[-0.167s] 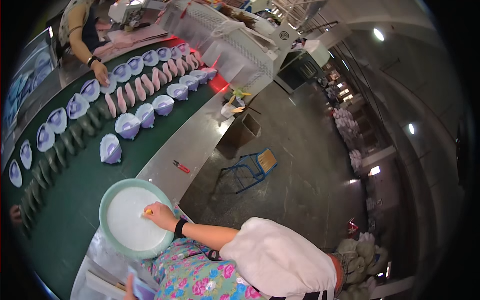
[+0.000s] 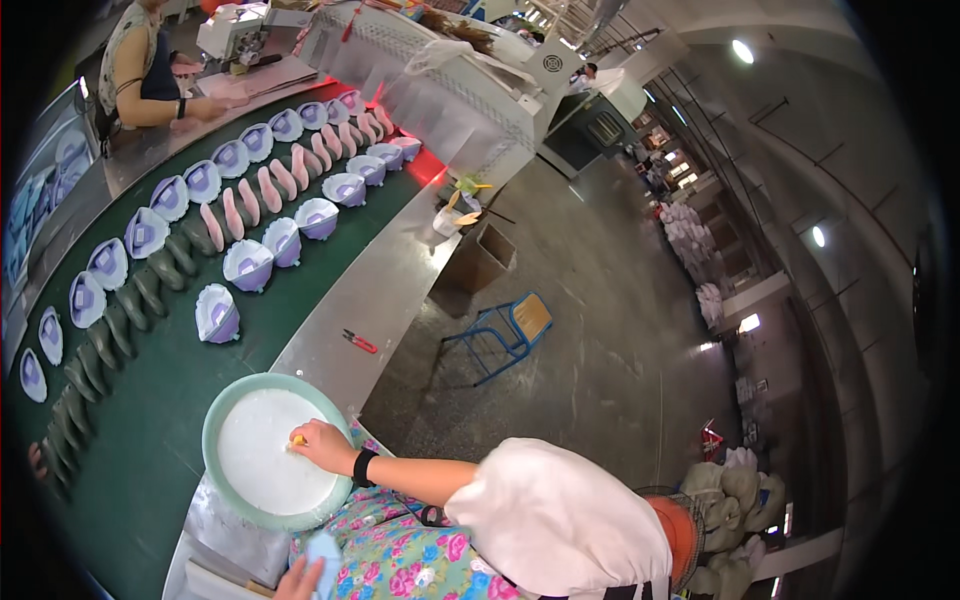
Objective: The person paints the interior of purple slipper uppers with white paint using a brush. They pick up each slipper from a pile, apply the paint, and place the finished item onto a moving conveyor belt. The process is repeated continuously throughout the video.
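Note:
My right hand point(image 2: 325, 447) reaches over a pale green basin point(image 2: 216, 405) filled with a white liquid point(image 2: 262, 450). Its fingers are closed on a small yellow-handled tool point(image 2: 298, 440), whose lower end is hidden at the white surface. Low in the picture, below the basin, my left hand point(image 2: 297, 582) grips a pale blue piece point(image 2: 322, 562). That piece is blurred and partly cut off by the picture's edge, so its kind does not show. A black band circles my right wrist.
Lavender shoe uppers point(image 2: 246, 265), pink soles point(image 2: 270, 190) and dark grey soles point(image 2: 120, 325) line a green belt point(image 2: 160, 420). Red snips point(image 2: 359, 341) lie on the metal ledge point(image 2: 325, 350). A blue-framed chair point(image 2: 530, 315) stands right. A co-worker's arm point(image 2: 140, 90) is across the belt.
The co-worker's hand has drawn back from the uppers toward the far worktable. In my left hand the piece has moved up and turned. My right hand stays over the basin.

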### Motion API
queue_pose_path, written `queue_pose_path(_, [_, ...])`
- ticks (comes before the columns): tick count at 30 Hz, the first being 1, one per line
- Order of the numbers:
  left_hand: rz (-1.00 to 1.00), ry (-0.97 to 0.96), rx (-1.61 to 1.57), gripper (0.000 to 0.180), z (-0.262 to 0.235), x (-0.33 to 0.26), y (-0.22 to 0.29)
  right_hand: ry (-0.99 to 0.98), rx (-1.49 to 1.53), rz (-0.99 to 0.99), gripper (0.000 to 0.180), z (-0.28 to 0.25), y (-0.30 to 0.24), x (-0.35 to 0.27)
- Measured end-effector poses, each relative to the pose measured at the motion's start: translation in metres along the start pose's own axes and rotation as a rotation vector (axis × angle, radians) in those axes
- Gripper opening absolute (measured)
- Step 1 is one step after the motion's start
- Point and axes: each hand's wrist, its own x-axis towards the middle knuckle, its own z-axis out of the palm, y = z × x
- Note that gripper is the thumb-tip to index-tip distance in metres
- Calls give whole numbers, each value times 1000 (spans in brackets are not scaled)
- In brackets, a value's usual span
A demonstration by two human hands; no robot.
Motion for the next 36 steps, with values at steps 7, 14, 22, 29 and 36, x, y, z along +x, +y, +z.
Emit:
queue_pose_path(7, [189, -391, -17, 80, -37, 24, 14, -16, -14, -5, 19, 8, 3, -3])
queue_pose_path(14, [200, -576, 28, 82, -35, 38, 8, 17, 20, -9, 19, 11, -2, -10])
queue_pose_path(22, [229, 81, -351, 66, -15, 16, -27, 37, 85, -49, 15, 11, 1, -9])
queue_pose_path(29, [-310, 576, -1119, 47, 57, -26, -28, 64, 42, -30, 17, 0, -7, -13])
queue_pose_path(36, [-375, 252, -1052, 35, 73, -69, -31, -63, -73, -88, 17, 6, -6, -12])
